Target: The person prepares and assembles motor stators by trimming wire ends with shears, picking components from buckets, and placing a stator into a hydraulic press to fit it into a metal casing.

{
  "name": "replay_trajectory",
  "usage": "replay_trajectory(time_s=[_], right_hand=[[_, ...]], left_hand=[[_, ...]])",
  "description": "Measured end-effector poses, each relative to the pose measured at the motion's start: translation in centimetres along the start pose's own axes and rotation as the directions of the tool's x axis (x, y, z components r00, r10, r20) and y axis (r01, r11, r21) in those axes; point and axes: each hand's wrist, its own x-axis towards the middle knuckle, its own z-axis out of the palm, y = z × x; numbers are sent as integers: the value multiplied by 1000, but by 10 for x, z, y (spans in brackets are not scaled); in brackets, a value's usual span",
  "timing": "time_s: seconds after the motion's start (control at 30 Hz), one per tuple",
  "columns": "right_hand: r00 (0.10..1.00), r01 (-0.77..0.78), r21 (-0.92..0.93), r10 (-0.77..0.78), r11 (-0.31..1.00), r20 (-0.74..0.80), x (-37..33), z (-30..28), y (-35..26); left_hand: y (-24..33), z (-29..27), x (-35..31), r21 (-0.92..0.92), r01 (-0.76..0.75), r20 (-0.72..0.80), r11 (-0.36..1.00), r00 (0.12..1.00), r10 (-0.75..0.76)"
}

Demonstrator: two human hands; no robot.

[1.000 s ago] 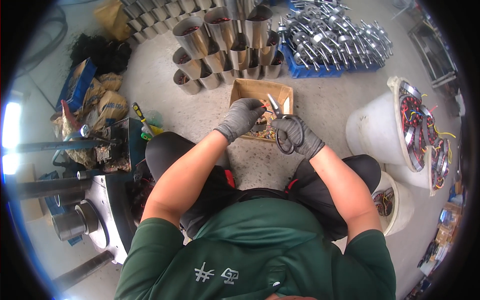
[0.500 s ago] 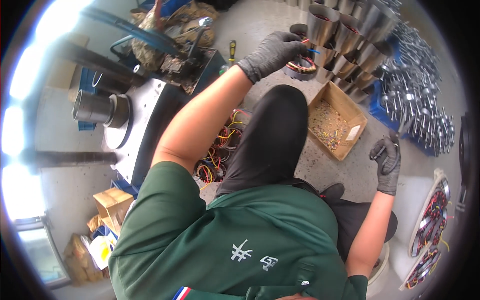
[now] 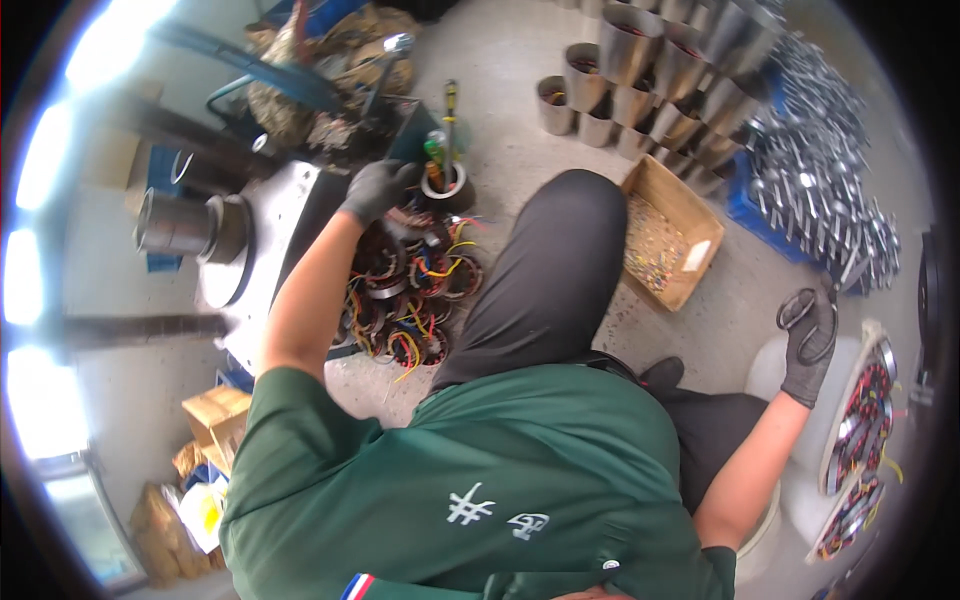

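Observation:
My left hand (image 3: 380, 190), in a dark grey glove, is over the far end of a pile of motor stators (image 3: 405, 285) with red coils and yellow, blue and red wires. A blurred reddish stator (image 3: 408, 219) lies just under its fingers; whether they grip it is smeared by motion. Off to the right, my gloved right hand (image 3: 812, 340) is closed on scissors (image 3: 796, 309), whose dark finger loops show against the glove. The blades are hard to make out. A pot (image 3: 455, 190) with screwdrivers stands beside the pile.
Metal cylinders (image 3: 630, 45), some with coils inside, are stacked at the far right. A cardboard box (image 3: 705, 240) holds small coloured scraps. Shafts fill a blue crate (image 3: 745, 210). More stators (image 3: 865, 430) lie at right. A machine (image 3: 240, 250) stands at left.
My left hand has swung left and nearer, from a stator beside the metal cylinders to the stator pile. The right hand has shifted a little right and nearer, still holding the scissors.

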Motion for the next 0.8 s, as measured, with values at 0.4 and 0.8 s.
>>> replay_trajectory(time_s=[0.4, 0.8], right_hand=[[637, -146, -637, -421, 757, -646, -163, -124, -97], [182, -954, -254, -366, 161, -913, -413, -293, 1]], left_hand=[[-101, 48, -49, -133, 54, 98, 990, 994, -41], [88, 45, 74, 23, -558, -184, 830, 813, 552]])
